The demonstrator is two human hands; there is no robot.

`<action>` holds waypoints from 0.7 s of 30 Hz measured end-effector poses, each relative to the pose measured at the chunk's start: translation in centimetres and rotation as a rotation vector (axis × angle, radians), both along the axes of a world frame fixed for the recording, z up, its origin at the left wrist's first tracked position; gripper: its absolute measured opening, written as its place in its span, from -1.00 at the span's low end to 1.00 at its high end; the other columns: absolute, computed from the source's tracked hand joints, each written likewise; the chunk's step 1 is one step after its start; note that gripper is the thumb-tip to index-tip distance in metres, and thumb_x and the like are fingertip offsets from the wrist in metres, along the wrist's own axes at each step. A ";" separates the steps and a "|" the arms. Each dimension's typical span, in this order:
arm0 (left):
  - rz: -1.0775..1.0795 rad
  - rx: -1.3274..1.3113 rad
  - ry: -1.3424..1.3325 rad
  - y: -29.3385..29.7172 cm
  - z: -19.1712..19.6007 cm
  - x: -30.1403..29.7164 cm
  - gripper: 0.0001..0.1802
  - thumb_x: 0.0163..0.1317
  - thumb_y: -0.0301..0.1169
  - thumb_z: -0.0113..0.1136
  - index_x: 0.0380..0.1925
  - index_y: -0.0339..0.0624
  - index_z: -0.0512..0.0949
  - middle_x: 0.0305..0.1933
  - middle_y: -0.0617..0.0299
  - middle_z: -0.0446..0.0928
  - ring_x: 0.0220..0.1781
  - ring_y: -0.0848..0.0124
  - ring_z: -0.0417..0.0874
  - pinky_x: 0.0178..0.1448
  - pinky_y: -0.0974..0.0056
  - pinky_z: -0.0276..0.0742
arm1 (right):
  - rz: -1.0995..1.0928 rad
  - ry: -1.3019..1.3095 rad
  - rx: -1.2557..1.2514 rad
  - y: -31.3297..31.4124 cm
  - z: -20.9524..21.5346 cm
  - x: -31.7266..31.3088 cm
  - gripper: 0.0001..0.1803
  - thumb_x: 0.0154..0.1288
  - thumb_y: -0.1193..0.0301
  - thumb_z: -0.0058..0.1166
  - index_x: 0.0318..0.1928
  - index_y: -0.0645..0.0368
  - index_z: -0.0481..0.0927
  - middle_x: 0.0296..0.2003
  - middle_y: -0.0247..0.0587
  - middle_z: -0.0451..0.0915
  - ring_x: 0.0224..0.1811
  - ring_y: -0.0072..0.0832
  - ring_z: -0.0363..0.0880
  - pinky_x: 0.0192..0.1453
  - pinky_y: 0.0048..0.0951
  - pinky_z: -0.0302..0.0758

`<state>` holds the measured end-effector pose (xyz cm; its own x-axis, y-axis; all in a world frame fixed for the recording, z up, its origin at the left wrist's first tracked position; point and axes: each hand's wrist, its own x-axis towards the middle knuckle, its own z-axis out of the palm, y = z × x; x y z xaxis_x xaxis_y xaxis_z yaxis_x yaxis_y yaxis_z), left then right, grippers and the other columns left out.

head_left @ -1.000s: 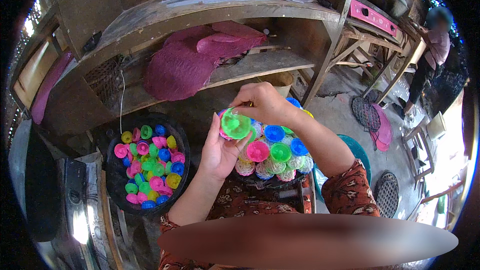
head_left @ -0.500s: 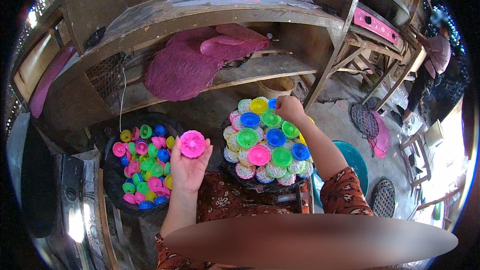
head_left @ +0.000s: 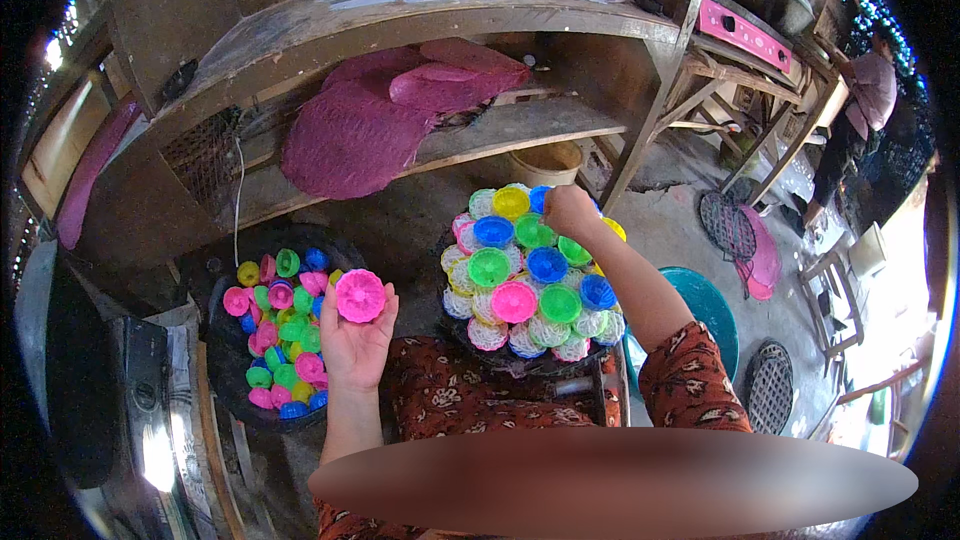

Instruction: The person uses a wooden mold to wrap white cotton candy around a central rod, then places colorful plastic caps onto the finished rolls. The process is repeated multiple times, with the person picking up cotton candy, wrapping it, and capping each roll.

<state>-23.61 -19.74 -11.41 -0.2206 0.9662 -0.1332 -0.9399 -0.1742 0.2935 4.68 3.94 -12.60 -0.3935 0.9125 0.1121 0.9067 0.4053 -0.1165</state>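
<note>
My left hand (head_left: 355, 352), palm up, holds a small fluted pink plastic cup mould (head_left: 360, 297) between thumb and fingers. My right hand (head_left: 570, 213) reaches over the far right part of a heaped round tray, its fingers closed and pointing down; what they grip, if anything, is hidden. On the heap, white stringy rounds (head_left: 549, 331) with coloured edges lie in layers. Several cup moulds rest on top of them, among them a blue one (head_left: 547, 265), a green one (head_left: 489, 267) and a pink one (head_left: 514, 302).
A dark round tub (head_left: 225, 370) of loose coloured moulds (head_left: 285, 325) stands left. Behind are a wooden bench (head_left: 420, 35) with purple-pink mesh sheets (head_left: 360, 130) beneath and a beige bucket (head_left: 547, 162). A teal basin (head_left: 712, 310) is right; a person (head_left: 868, 100) stands far right.
My left hand has shifted slightly left and down with the pink cup mould. My right hand stays over the far side of the heap, its fingers still closed. The whole view has shifted a little.
</note>
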 end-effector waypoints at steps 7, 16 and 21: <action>0.049 -0.023 0.053 -0.3 0.3 -1.4 -0.67 0.27 -0.15 0.09 -0.13 -0.14 0.48 -0.08 0.14 0.55 0.02 0.17 0.53 0.17 0.00 0.47 | 0.032 0.268 0.017 -2.6 4.8 0.2 -0.75 -0.01 0.26 0.24 -0.40 0.18 0.61 -0.40 -0.04 0.62 -0.31 -0.16 0.62 -0.22 -0.17 0.54; 0.341 -0.714 1.197 -5.9 -1.9 -10.0 -0.46 0.25 0.09 -0.01 -0.05 -0.14 0.45 -0.10 -0.03 0.55 -0.06 0.04 0.56 -0.03 0.04 0.49 | 0.051 0.642 0.115 -11.1 12.4 8.4 -0.74 0.02 0.29 0.25 -0.37 0.24 0.61 -0.51 -0.10 0.60 -0.45 -0.29 0.62 -0.33 -0.35 0.50; 0.138 -1.323 2.139 -7.2 -3.9 -11.0 -0.41 0.24 0.06 0.00 -0.05 -0.29 0.46 -0.04 -0.21 0.50 0.04 -0.06 0.49 0.05 0.09 0.41 | -0.200 0.512 -0.059 -14.8 7.3 16.6 -0.70 0.09 0.22 0.19 -0.38 0.24 0.62 -0.56 -0.08 0.59 -0.46 -0.24 0.61 -0.32 -0.33 0.50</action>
